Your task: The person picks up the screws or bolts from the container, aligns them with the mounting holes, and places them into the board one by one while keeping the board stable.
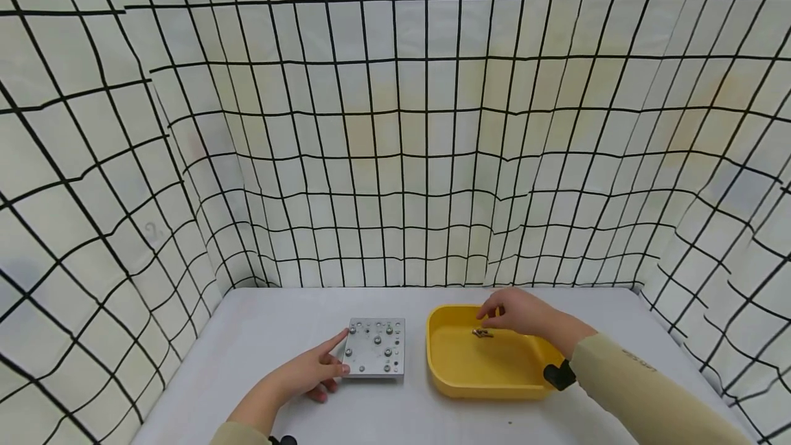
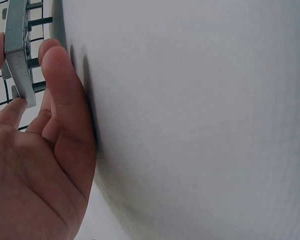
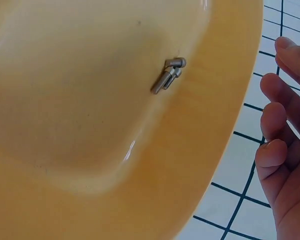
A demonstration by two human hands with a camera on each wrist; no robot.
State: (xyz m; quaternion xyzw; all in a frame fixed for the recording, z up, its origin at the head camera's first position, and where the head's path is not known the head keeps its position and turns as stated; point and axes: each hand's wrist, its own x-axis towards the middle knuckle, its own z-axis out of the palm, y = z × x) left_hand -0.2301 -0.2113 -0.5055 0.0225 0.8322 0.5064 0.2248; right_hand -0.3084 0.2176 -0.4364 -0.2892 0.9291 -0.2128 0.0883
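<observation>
A square metal plate (image 1: pixel 375 349) with several bolts in it sits at the table's middle left. My left hand (image 1: pixel 309 368) holds it by its left side, thumb at the near corner and index finger at the far one. In the left wrist view, threaded bolt ends stick out from the plate's underside (image 2: pixel 21 52), and other fingers curl close beside them. My right hand (image 1: pixel 522 311) hovers over the far side of a yellow tray (image 1: pixel 488 391), fingers loosely bent with nothing seen between them. A few small screws (image 3: pixel 169 75) lie together inside the tray, below that hand.
A white cloth covers the table (image 1: pixel 235 335). White walls (image 1: pixel 426 122) with a black grid stand behind and on both sides. One tiny dark speck (image 1: pixel 509 423) lies on the cloth in front of the tray.
</observation>
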